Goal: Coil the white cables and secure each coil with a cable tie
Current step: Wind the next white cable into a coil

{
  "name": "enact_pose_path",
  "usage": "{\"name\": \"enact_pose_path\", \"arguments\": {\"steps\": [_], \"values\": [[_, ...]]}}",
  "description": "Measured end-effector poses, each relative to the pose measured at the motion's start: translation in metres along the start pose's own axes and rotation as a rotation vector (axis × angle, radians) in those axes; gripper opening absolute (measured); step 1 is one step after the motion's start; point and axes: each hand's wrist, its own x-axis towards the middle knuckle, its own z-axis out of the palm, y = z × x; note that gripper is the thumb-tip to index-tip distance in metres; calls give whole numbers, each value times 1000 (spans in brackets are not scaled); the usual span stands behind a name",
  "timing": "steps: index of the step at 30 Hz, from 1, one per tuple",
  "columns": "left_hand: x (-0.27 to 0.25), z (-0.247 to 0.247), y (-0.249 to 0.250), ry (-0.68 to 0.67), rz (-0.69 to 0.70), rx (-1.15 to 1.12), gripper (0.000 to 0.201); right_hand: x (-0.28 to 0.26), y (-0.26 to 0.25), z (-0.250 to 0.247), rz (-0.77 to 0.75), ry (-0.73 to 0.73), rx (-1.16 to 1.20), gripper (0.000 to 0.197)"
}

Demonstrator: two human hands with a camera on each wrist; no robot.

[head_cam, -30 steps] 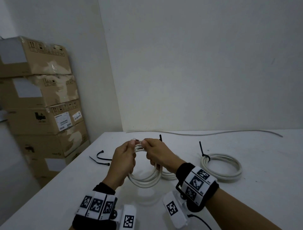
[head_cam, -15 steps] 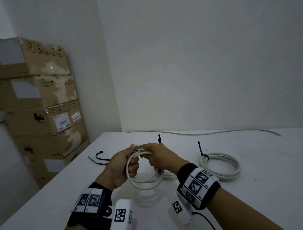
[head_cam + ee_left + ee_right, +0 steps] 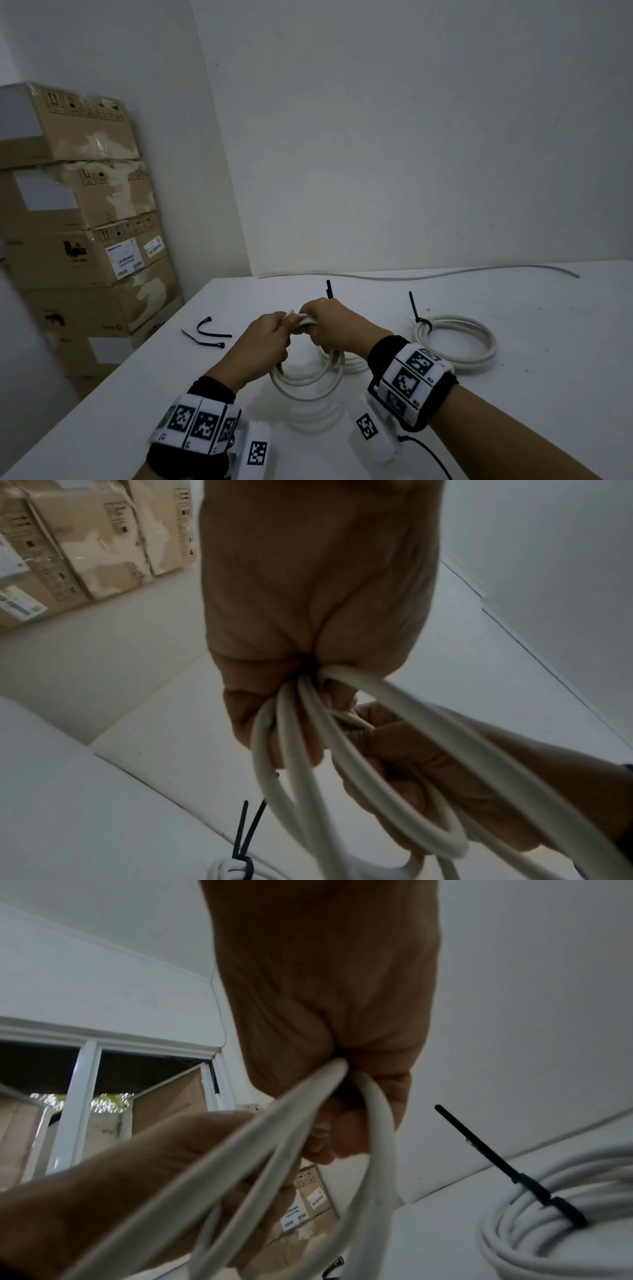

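Both hands hold one white cable coil [image 3: 308, 385] upright above the white table [image 3: 513, 411]. My left hand [image 3: 274, 337] and right hand [image 3: 322, 320] meet at the top of the coil, fingers curled round the bunched loops. In the left wrist view the left hand [image 3: 301, 704] clamps several loops [image 3: 298, 791], with the right hand [image 3: 428, 777] just beyond. In the right wrist view the right hand [image 3: 342, 1104] grips the loops [image 3: 274, 1150]. No tie shows on this coil.
A coil [image 3: 455, 346] bound with a black tie [image 3: 415, 308] lies to the right. Another tied coil [image 3: 352, 365] lies behind my right hand, its tie [image 3: 329, 289] standing up. Two loose black ties [image 3: 209, 334] lie left. A straight white cable [image 3: 428, 274] runs along the wall. Cardboard boxes [image 3: 78, 222] stand left.
My left hand dropped and regripped the loops, then came back up against the right hand at the coil's top. The coil stays held above the table.
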Motion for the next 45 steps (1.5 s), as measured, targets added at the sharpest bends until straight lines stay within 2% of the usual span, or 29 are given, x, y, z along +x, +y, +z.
{"name": "enact_pose_path", "arguments": {"steps": [2,7,8,10,11,13,15,17,21,26,29,34,42,45], "values": [[1,-2,0,35,25,48,40,-1,1,-1,6,13,117,13],[4,1,-2,220,88,36,38,-8,4,9,-32,117,610,5],[4,3,-4,263,88,22,37,-9,7,11,-8,120,751,12],[4,4,-7,346,53,-74,38,-11,15,13,70,52,1084,24],[4,3,-8,368,26,-153,39,-13,17,14,89,11,1204,20],[6,2,-8,378,-24,-319,40,-14,17,16,118,-16,1330,5],[6,3,-4,343,-67,-446,39,-11,15,16,174,20,1425,13],[4,4,0,265,-101,-557,38,-9,12,13,195,67,1433,17],[0,-1,0,116,-176,-726,43,-12,9,6,120,169,1213,25],[0,0,1,107,-234,-821,39,-14,1,12,57,260,1052,17],[-4,3,2,44,-256,-909,39,-13,3,10,22,337,967,17],[-9,1,5,-49,-283,-1020,46,-13,6,5,12,305,979,13],[-13,-9,3,-67,-267,-1039,46,-18,13,10,36,205,1130,14],[-12,-8,1,-27,-277,-957,43,-17,12,12,33,184,1126,13]]}}
